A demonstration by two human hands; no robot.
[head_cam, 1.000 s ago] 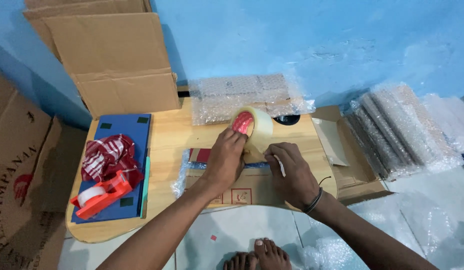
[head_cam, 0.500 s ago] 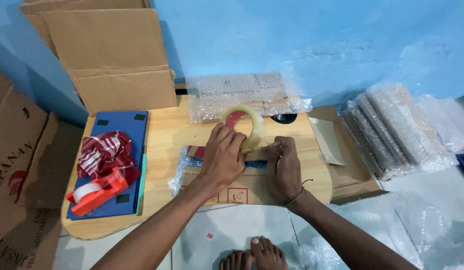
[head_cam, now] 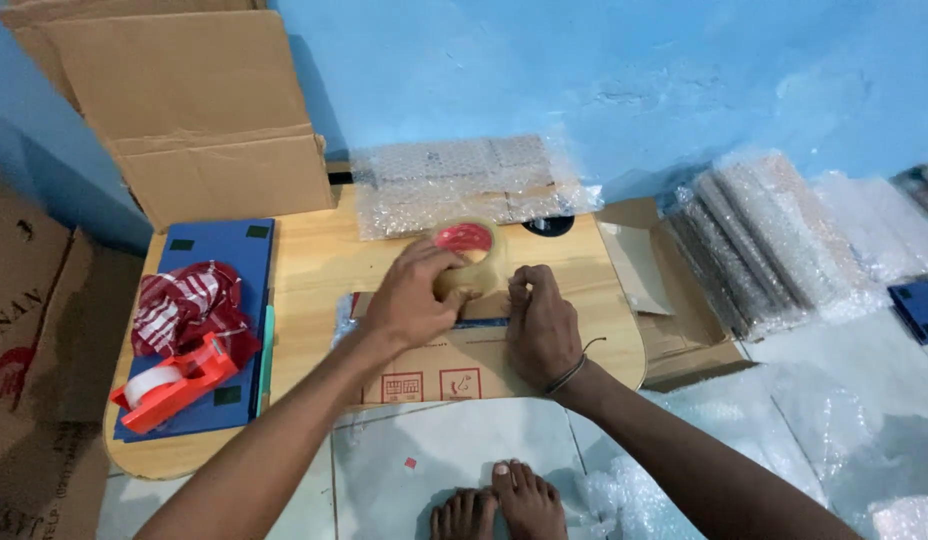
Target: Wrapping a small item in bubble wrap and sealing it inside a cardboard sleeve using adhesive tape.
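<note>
My left hand grips a roll of clear packing tape with a red core, held against the top of a flat cardboard package on the low wooden table. My right hand presses down on the package just right of the roll, fingers pinched at the tape's edge. Part of the package is hidden under both hands.
A blue board at the table's left carries a red-and-white plastic bundle and an orange tape dispenser. Bubble wrap lies at the back. Cardboard boxes lean on the blue wall; wrapped bundles lie right. My feet are below.
The tape roll has come down from above the package onto its top. My right hand slid left along the package towards the roll.
</note>
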